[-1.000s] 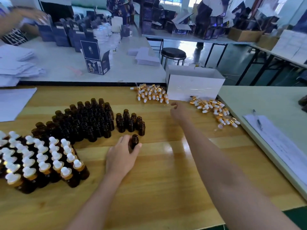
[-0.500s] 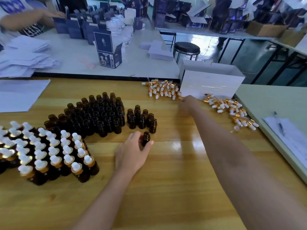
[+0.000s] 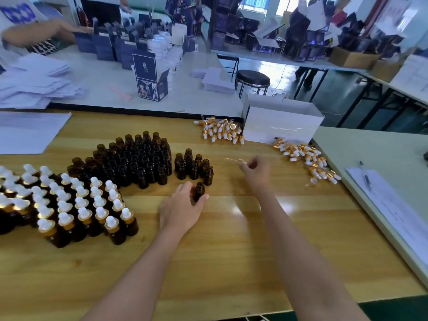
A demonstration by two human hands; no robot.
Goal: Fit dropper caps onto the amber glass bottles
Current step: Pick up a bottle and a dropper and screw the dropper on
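Amber bottle point(image 3: 199, 190) gripped in left hand point(image 3: 183, 208) — right hand point(image 3: 256, 170) fingers pinch a dropper cap point(image 3: 240, 161), mostly hidden.

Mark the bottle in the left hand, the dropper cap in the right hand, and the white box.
held bottle point(image 3: 199, 191), head view, on its dark body.
dropper cap point(image 3: 240, 161), head view, on its collar end.
white box point(image 3: 281, 125), head view, on its front wall.
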